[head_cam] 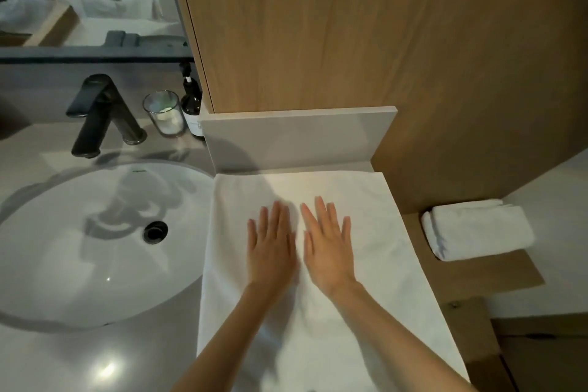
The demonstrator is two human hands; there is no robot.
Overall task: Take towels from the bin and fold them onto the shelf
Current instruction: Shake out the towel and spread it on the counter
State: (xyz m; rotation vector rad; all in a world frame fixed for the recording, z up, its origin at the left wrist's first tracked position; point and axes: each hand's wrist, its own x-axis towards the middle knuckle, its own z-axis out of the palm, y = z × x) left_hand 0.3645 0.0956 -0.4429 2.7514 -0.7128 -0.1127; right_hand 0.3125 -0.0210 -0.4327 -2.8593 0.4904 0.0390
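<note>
Both forearms enter at bottom edge, elbows cut off. Flat w/ fingers straight: left hand & right hand, palms pressing white towel spread beside sink; its near end out of frame. Rt: folded towel on what looks like wood shelf

The spread towel is white cloth, matt and soft-looking, with faint creases. The folded towel is thicker, fluffier cloth, lying on a shelf of matt brown wood. The wall panel is pale wood with a fine grain and a dull finish. The sink is glossy, smooth white; the counter is smooth grey with a soft sheen. The tap looks like dark matt metal, the tumbler is clear glass, and the bottle is dark and glossy.
</note>
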